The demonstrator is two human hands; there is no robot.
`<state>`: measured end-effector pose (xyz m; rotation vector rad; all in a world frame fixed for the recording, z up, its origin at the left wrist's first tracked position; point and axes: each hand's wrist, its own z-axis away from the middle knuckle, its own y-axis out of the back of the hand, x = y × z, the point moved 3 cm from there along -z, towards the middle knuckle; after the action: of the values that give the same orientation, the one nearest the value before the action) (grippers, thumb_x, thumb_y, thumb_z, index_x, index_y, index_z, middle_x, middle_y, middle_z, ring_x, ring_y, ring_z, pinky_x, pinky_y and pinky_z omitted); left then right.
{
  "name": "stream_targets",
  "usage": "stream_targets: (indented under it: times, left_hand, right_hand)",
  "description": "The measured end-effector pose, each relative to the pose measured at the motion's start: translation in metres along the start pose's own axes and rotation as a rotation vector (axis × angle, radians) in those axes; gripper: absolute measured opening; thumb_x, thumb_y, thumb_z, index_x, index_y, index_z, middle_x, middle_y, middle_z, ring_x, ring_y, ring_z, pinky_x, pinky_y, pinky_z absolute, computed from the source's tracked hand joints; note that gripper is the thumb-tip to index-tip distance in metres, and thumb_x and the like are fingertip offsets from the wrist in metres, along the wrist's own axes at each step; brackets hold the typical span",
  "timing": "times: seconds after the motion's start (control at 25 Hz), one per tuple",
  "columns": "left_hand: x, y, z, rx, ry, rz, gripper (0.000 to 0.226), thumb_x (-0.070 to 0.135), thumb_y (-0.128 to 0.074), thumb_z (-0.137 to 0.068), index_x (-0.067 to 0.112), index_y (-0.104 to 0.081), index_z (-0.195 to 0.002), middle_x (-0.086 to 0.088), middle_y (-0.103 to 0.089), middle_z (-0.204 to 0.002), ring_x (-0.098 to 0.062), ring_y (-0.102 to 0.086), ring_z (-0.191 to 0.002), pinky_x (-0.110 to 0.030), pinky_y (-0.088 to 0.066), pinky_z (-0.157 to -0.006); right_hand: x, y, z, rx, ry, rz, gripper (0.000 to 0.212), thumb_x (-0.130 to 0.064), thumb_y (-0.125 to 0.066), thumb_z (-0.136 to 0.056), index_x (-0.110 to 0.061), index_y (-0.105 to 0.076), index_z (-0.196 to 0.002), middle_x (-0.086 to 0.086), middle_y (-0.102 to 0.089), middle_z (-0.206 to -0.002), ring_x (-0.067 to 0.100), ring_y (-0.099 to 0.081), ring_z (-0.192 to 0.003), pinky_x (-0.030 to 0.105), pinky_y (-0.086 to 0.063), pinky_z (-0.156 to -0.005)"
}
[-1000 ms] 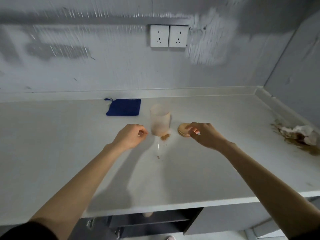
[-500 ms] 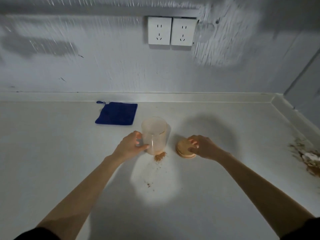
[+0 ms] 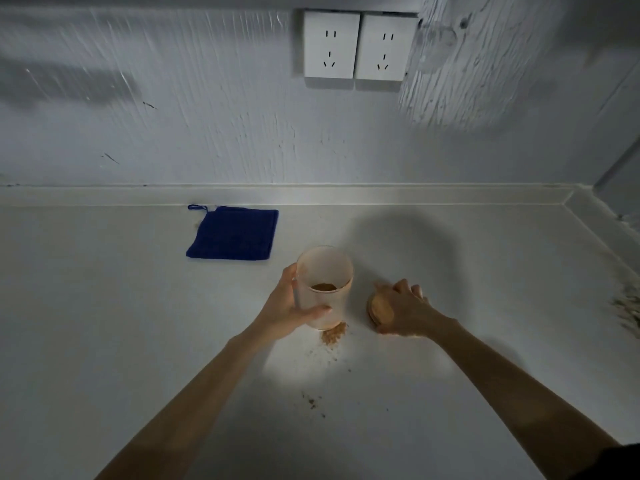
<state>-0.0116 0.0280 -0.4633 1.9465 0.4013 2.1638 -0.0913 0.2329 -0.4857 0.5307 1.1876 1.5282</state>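
Near the middle of the worktop (image 3: 104,323), just in front of a blue cloth (image 3: 233,233), my left hand (image 3: 287,310) wraps the frosted jar (image 3: 325,285) at about mid-height, thumb across the near side and fingers curled round the far side. The jar seems to stand upright and open, with a little brown powder (image 3: 323,287) inside and a small spill (image 3: 334,334) touching its base. Just beside it, my right hand (image 3: 405,310) lies over the round wooden lid (image 3: 379,308), fingers curled down round its edge; I cannot tell whether the lid is off the surface. I judge the jar light, stiff and smooth, easy to tip, so a firm hold low on its wall suits it. The lid looks rigid and is best pinched by its rim.
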Motion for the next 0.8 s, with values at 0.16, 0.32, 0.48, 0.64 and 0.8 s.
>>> stream_targets:
  times: [0.16,0.32,0.48,0.64,0.8]
  left_hand:
    - [0.002,-0.009,-0.007,0.019,-0.056,0.065,0.083,0.005,-0.078,-0.063,0.03,-0.019,-0.117,0.024,-0.035,-0.109,0.005,-0.043,-0.1,0.003,-0.039,-0.075]
    - [-0.004,-0.007,-0.009,0.013,-0.057,0.047,0.094,0.035,-0.079,-0.05,0.031,-0.02,-0.123,0.008,-0.04,-0.123,-0.009,-0.045,-0.112,-0.018,-0.044,-0.088]
    - [-0.009,-0.005,-0.009,-0.003,-0.048,-0.012,0.101,0.051,-0.073,-0.046,0.028,-0.02,-0.128,0.001,-0.041,-0.126,-0.016,-0.044,-0.117,-0.035,-0.046,-0.096]
    - [-0.007,-0.002,-0.008,0.004,-0.055,-0.019,0.093,0.038,-0.08,-0.056,0.027,-0.022,-0.128,0.007,-0.043,-0.122,-0.011,-0.046,-0.113,-0.012,-0.046,-0.082]
    - [-0.001,-0.001,-0.007,0.053,-0.099,-0.063,0.086,0.021,-0.078,-0.065,0.019,-0.023,-0.13,0.011,-0.041,-0.115,-0.005,-0.043,-0.103,0.006,-0.039,-0.066]
  right_hand:
    - [-0.011,0.022,0.007,0.068,0.001,-0.139,0.081,-0.041,-0.066,-0.075,-0.04,-0.014,-0.138,0.017,-0.022,-0.133,0.037,-0.025,-0.123,0.047,-0.033,-0.101]
    - [-0.029,0.081,0.019,0.387,0.091,-0.465,0.066,-0.031,-0.066,-0.077,-0.032,-0.03,-0.133,0.014,-0.033,-0.12,0.026,-0.04,-0.106,0.031,-0.036,-0.094]
    - [-0.059,0.113,0.03,0.538,0.323,-0.886,0.048,-0.038,-0.067,-0.071,-0.026,-0.034,-0.102,0.007,-0.051,-0.096,0.007,-0.055,-0.077,0.021,-0.043,-0.07]
    - [-0.082,0.078,0.03,0.5,0.374,-0.734,0.047,-0.04,-0.07,-0.067,-0.027,-0.032,-0.092,0.012,-0.05,-0.103,0.026,-0.055,-0.093,0.034,-0.048,-0.077]
    - [-0.086,0.054,0.028,0.524,0.405,-0.673,0.05,-0.025,-0.071,-0.073,-0.017,-0.029,-0.098,0.006,-0.044,-0.11,0.021,-0.048,-0.1,0.019,-0.042,-0.078]
